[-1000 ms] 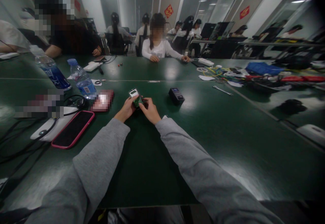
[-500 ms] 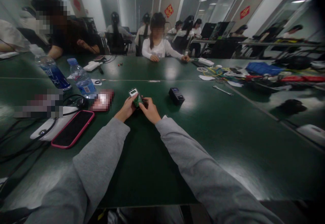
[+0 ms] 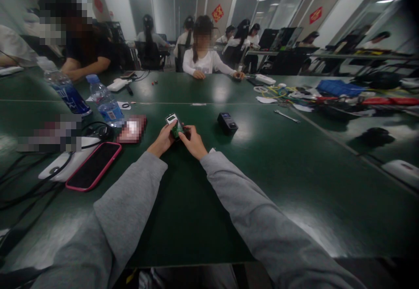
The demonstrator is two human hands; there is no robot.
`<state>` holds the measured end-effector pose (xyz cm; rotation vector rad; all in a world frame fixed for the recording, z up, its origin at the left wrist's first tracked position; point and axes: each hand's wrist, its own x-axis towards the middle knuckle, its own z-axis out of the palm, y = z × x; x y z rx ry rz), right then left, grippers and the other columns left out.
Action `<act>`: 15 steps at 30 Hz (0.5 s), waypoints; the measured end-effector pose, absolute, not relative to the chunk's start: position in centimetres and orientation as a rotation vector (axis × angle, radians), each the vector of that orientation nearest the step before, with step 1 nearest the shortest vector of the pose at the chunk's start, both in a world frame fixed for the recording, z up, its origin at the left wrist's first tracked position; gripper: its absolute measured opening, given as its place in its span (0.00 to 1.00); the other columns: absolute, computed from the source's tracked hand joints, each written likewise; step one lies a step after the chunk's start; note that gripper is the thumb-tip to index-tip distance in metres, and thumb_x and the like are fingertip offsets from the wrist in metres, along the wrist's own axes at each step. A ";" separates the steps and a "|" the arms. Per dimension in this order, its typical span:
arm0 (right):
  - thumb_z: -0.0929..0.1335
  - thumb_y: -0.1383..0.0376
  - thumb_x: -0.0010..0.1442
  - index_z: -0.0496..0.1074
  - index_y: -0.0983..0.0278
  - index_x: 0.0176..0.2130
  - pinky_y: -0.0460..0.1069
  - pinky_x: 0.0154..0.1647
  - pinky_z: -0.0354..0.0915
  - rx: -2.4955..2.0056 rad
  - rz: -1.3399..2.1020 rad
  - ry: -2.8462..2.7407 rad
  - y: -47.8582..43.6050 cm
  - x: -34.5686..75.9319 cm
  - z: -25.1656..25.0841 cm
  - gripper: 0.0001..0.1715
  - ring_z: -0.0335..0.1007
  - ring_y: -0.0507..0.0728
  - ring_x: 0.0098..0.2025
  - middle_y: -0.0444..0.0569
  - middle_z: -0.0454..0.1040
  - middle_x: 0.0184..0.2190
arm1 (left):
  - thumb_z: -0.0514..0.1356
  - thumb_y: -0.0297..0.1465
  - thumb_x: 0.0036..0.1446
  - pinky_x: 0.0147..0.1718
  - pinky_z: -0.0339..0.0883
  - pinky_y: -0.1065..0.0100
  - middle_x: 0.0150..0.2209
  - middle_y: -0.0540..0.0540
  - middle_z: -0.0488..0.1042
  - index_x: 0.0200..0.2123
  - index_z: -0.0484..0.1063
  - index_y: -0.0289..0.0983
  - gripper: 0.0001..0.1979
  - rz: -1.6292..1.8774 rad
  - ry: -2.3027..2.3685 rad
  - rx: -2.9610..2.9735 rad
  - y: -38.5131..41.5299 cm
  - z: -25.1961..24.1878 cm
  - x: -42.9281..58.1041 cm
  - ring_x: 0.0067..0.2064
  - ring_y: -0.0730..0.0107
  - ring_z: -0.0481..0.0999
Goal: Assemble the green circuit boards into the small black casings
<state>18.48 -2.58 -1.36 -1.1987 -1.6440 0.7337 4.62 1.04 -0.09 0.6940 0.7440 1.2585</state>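
Fingers [image 3: 170, 133] of both hands are pinched narrow on the green board [image 3: 176, 126], a small bare circuit w/ a pale LCD at its far end. My left hand [image 3: 162, 140] grips the near-left edge. My right hand [image 3: 194, 142] nips the right side, thumb & forefinger close together. The board sits tilted, screen end up & away from me, just above the table [image 3: 203, 201]. I reckon that angle keeps the display readable and my skin off the parts. Wrists are low, sleeves resting on the top, prob. for steadiness w/ something this small.

A black casing [image 3: 228, 123] lies near, to the right of my hands but apart from them, within easy reach. To the left, well clear, are a pink-cased phone [image 3: 94, 166] face up, a white pack [image 3: 63, 166] w/ cables, and two water bottles [image 3: 105, 104]. A metal tool [image 3: 287, 116] lies further off to the right. Other people sit across the table, their hands not near mine.
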 end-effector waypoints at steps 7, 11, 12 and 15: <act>0.67 0.55 0.61 0.62 0.61 0.51 0.55 0.47 0.68 -1.212 0.721 -1.649 -2.5 18.5 -1.4 0.22 0.74 0.57 0.42 0.50 0.75 0.42 | 0.65 0.34 0.54 0.39 0.73 0.66 0.35 0.43 0.80 0.42 0.74 0.33 0.13 1.258 0.739 0.684 1.3 -0.3 4.5 0.35 0.68 0.79; 0.68 0.56 0.61 0.62 0.61 0.51 0.55 0.48 0.68 -1.210 0.722 -1.640 -2.5 18.4 -1.5 0.21 0.74 0.57 0.43 0.50 0.75 0.43 | 0.65 0.34 0.55 0.39 0.73 0.66 0.36 0.43 0.80 0.42 0.74 0.34 0.13 1.257 0.744 0.696 1.4 -0.4 4.5 0.36 0.68 0.79; 0.68 0.56 0.61 0.62 0.61 0.50 0.55 0.48 0.68 -1.208 0.722 -1.638 -2.5 18.4 -1.5 0.21 0.74 0.57 0.43 0.50 0.75 0.43 | 0.65 0.34 0.55 0.39 0.73 0.66 0.36 0.43 0.80 0.42 0.74 0.34 0.13 1.255 0.749 0.694 1.4 -0.5 4.5 0.36 0.68 0.79; 0.68 0.56 0.61 0.62 0.61 0.51 0.55 0.48 0.68 -1.212 0.726 -1.646 -2.5 18.4 -1.3 0.21 0.74 0.57 0.42 0.50 0.75 0.42 | 0.65 0.34 0.55 0.39 0.73 0.66 0.36 0.43 0.80 0.42 0.74 0.34 0.13 1.250 0.752 0.695 1.4 -0.5 4.5 0.36 0.67 0.79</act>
